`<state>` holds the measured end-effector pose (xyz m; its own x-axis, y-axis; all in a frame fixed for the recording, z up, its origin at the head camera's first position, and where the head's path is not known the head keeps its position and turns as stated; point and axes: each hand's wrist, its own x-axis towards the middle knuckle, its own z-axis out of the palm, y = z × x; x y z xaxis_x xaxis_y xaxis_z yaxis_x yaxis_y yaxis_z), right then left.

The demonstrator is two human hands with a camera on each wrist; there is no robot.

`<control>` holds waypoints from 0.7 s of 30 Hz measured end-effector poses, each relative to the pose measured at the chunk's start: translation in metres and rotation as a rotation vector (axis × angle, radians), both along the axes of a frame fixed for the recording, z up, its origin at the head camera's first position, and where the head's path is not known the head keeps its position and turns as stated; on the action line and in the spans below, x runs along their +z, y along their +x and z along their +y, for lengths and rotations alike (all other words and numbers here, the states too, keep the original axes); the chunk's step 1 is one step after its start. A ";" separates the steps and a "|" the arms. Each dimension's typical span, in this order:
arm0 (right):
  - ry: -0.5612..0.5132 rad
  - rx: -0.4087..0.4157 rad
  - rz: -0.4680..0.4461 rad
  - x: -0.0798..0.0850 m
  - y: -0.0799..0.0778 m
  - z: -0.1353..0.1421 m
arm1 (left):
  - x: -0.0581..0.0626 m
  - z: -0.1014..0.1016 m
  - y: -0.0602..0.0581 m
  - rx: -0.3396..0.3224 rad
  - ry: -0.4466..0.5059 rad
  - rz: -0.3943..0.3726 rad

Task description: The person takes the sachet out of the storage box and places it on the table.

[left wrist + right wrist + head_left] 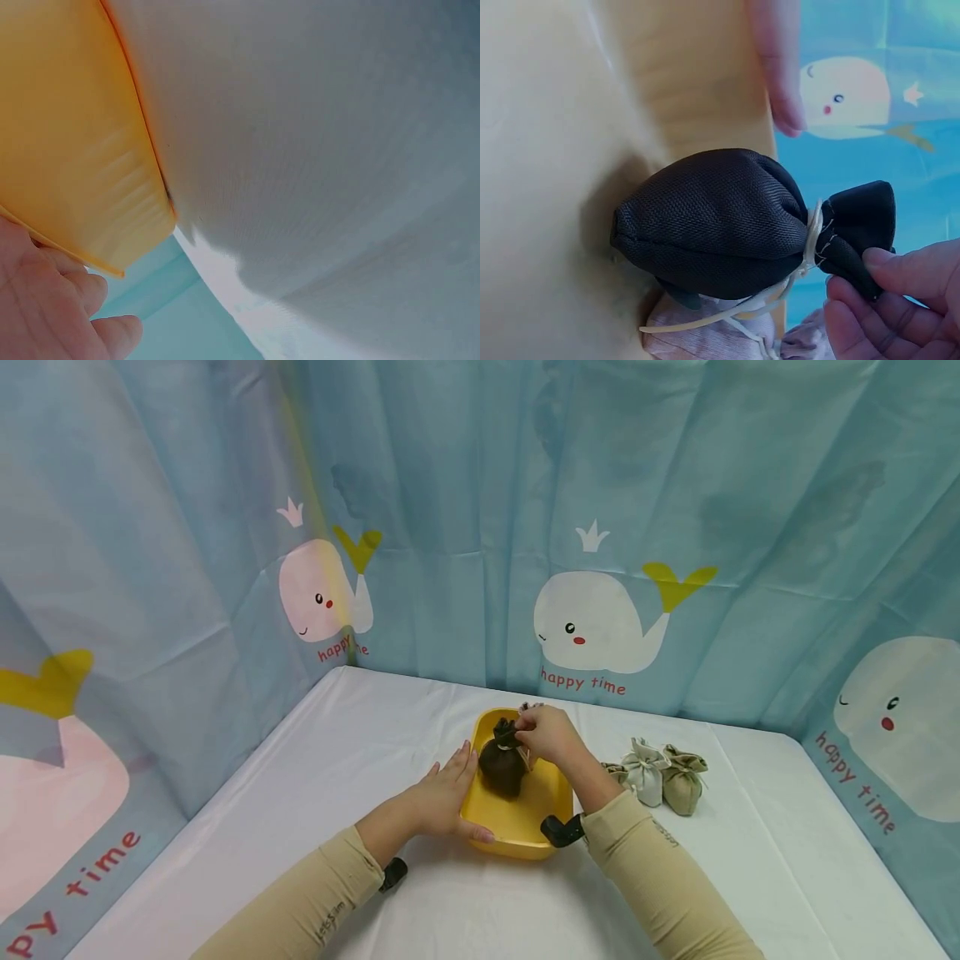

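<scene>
My right hand (553, 737) pinches the gathered top of a black drawstring pouch (501, 770). The pouch hangs upright inside a yellow tub (551, 802), near its left wall; whether its bottom touches the floor I cannot tell. In the right wrist view a pale cord ties the neck of the black pouch (712, 221). Beside it lies a pinkish striped pouch (705, 330), mostly hidden in the head view by my right hand. My left hand (441, 797) rests along the tub's left rim with fingers extended, its thumb near the front edge. The left wrist view shows these fingers against the tub's outer wall (75, 150).
Right of the tub, on the white-covered table (757, 860), stand a white pouch (645, 772) and an olive pouch (682, 781). Another brownish pouch (617, 772) is partly hidden behind my right forearm. Blue curtains (450, 527) with whale prints close off the back and sides.
</scene>
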<state>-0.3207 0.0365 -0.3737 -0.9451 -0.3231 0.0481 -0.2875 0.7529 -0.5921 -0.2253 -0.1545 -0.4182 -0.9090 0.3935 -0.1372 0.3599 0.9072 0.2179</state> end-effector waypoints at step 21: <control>-0.068 0.006 0.030 0.020 0.008 0.020 | 0.002 0.001 0.000 0.022 0.015 -0.030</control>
<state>-0.3125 0.0565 -0.3539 -0.9410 -0.3237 0.0985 -0.3103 0.7095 -0.6327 -0.2248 -0.1537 -0.4159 -0.9129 0.3759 -0.1589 0.3330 0.9112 0.2425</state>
